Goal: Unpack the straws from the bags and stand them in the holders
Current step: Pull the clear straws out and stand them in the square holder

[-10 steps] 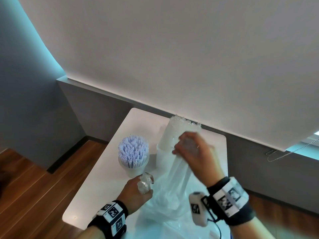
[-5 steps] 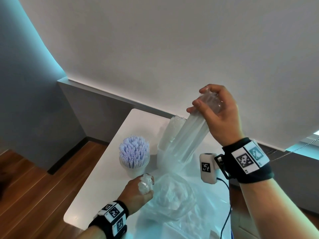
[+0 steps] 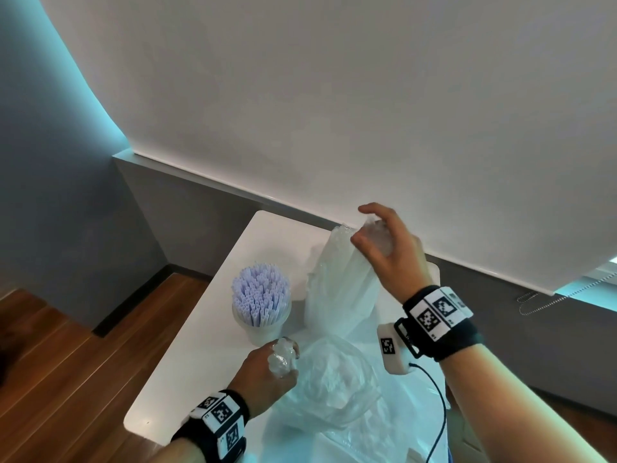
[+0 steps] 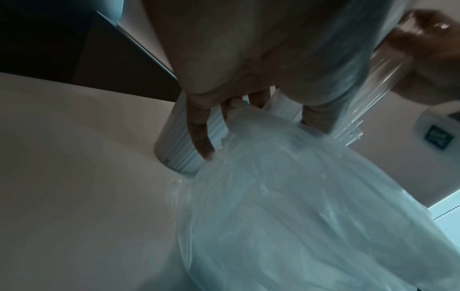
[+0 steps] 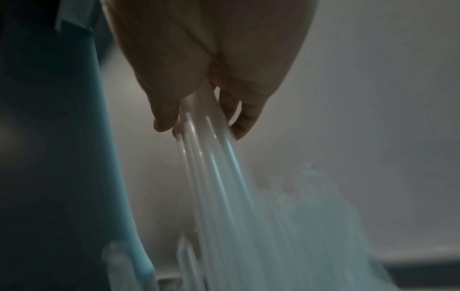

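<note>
On the white table (image 3: 207, 329) a pale holder (image 3: 267, 332) stands full of purple straws (image 3: 260, 292). Behind it to the right is a second, translucent holder (image 3: 312, 312) with clear straws in it. My right hand (image 3: 374, 235) grips the top of a bundle of clear straws (image 3: 344, 279), which slants down towards that holder; whether its lower ends are inside is hidden. The right wrist view shows my fingers (image 5: 244, 120) pinching these straws (image 5: 219, 167). My left hand (image 3: 280, 359) clutches the bunched mouth of the clear plastic bag (image 3: 334, 382), beside the purple holder (image 4: 171, 153).
More crumpled clear plastic (image 3: 367, 436) covers the near right of the table. The table's left edge drops to a wooden floor (image 3: 83, 362). A grey wall ledge (image 3: 200, 182) runs close behind the holders. A wrist camera's cable (image 3: 440, 406) hangs over the plastic.
My right hand first lifted the clear straw bundle high out of the bag, then brought it down and left towards the translucent holder. My left hand kept its hold on the bag.
</note>
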{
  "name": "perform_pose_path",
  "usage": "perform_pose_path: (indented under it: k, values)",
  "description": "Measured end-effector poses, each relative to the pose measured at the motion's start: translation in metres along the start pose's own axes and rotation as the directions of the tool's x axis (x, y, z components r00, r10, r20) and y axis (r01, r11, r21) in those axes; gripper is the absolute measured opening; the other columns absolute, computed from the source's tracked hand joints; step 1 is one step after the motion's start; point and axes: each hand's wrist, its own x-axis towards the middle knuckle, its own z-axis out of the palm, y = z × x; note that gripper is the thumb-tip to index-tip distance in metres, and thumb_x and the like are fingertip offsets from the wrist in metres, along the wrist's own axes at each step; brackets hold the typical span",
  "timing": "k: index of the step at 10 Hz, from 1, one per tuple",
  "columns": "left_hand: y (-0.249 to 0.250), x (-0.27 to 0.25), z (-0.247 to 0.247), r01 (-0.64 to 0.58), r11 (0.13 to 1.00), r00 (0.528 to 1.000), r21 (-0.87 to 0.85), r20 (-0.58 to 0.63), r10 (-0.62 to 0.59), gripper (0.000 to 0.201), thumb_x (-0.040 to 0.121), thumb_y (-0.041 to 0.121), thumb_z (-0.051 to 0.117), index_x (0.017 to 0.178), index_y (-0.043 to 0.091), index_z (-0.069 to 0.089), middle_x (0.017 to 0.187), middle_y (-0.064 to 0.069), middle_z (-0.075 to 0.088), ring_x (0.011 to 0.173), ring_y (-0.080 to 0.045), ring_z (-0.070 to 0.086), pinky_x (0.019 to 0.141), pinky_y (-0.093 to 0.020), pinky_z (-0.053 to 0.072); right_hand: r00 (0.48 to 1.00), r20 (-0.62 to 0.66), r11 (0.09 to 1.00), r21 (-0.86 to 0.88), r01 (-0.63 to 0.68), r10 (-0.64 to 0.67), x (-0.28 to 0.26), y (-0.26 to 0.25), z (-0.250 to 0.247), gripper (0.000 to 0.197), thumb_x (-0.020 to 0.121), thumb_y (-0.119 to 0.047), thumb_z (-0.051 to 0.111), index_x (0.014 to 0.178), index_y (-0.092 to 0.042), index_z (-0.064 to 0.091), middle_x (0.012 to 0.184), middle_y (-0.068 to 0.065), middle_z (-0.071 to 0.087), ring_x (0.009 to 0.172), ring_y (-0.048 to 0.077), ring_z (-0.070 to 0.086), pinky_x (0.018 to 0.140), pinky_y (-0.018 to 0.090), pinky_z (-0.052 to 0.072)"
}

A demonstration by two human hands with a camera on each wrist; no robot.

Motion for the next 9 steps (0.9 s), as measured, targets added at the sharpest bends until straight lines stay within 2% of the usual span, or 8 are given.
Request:
perform_pose_path:
  k: [1,2,3,5,6,7,8,9]
  values:
    - [-0.001,0.000,0.000,0.005,1.000,1.000,-0.020,0.003,-0.005,0.023,0.081,0.009,0.067,0.093,0.027,0.062,0.073,0.004,0.063,0.057,-0.005,0.054,0.055,-0.020,0.045,0.997,0.074,0.995,-0.102,0.015,-0.008,-0.011,0.022,0.017,0.030,0.092,-0.030,0.066,0.121,-0.034,0.058,0.105,-0.021,0.064,0.099,-0.002,0.058,0.091,0.023,0.045]
    - [-0.002,0.000,0.000,0.003,0.999,1.000,-0.039,0.002,-0.003,0.023,0.081,0.008,0.068,0.093,0.027,0.063,0.072,0.006,0.063,0.057,-0.003,0.054,0.057,-0.019,0.045,0.978,0.200,0.956,-0.271,0.111,-0.056,-0.023,0.042,0.032,0.034,0.098,-0.037,0.052,0.132,-0.036,0.054,0.122,-0.011,0.064,0.118,0.014,0.050,0.101,0.043,0.041]
    - [-0.004,0.000,0.000,0.005,0.998,1.000,-0.062,-0.005,-0.006,0.024,0.080,0.008,0.069,0.093,0.027,0.064,0.071,0.008,0.065,0.059,-0.004,0.057,0.059,-0.019,0.045,0.926,0.373,0.858,-0.493,0.146,0.056,-0.036,0.053,0.040,0.047,0.099,-0.054,0.021,0.145,-0.047,0.033,0.150,-0.022,0.038,0.145,0.015,0.021,0.113,0.045,0.020]
    - [-0.005,0.001,0.000,-0.014,1.000,1.000,-0.027,-0.002,0.014,0.024,0.080,0.010,0.068,0.093,0.029,0.064,0.074,0.012,0.067,0.063,-0.002,0.059,0.062,-0.017,0.046,0.898,0.425,0.789,-0.588,0.177,0.115,-0.041,0.046,0.037,0.065,0.092,-0.069,0.014,0.152,-0.044,0.015,0.161,-0.021,0.004,0.149,0.015,-0.009,0.117,0.051,0.006]
    - [-0.001,0.000,0.001,-0.015,0.999,1.000,-0.039,-0.015,0.014,0.024,0.079,0.009,0.069,0.093,0.028,0.064,0.072,0.014,0.066,0.064,-0.001,0.059,0.063,-0.016,0.045,0.945,0.328,0.824,-0.533,0.190,-0.005,-0.043,0.019,0.035,0.066,0.088,-0.067,0.037,0.147,-0.039,0.031,0.157,-0.010,0.025,0.143,0.022,0.018,0.110,0.049,0.019]
    - [0.003,0.002,0.002,-0.031,1.000,0.999,0.007,-0.030,0.031,0.023,0.075,0.011,0.068,0.092,0.026,0.065,0.073,0.015,0.067,0.068,-0.004,0.061,0.068,-0.022,0.048,0.884,0.400,0.865,-0.325,0.382,-0.240,-0.055,-0.011,0.046,0.058,0.085,-0.061,0.055,0.135,-0.032,0.051,0.131,-0.003,0.055,0.119,0.019,0.048,0.094,0.045,0.042]
    - [0.004,0.003,0.002,-0.070,0.997,0.997,0.041,0.020,0.070,0.031,0.069,0.022,0.074,0.097,0.029,0.063,0.091,0.012,0.069,0.090,-0.007,0.065,0.083,-0.029,0.054,0.759,0.570,0.861,-0.164,0.481,-0.315,-0.077,-0.024,0.069,0.053,0.083,-0.059,0.062,0.128,-0.032,0.055,0.119,-0.005,0.058,0.105,0.017,0.055,0.081,0.033,0.049]
    - [-0.002,0.011,0.002,-0.058,0.982,0.997,0.177,0.052,0.049,0.042,0.071,0.013,0.080,0.090,0.038,0.052,0.092,0.019,0.059,0.088,0.005,0.060,0.089,-0.031,0.052,0.718,0.606,0.826,-0.171,0.538,-0.342,-0.097,-0.016,0.094,0.033,0.086,-0.049,0.062,0.111,-0.028,0.064,0.103,-0.004,0.062,0.094,0.019,0.055,0.059,0.032,0.053]
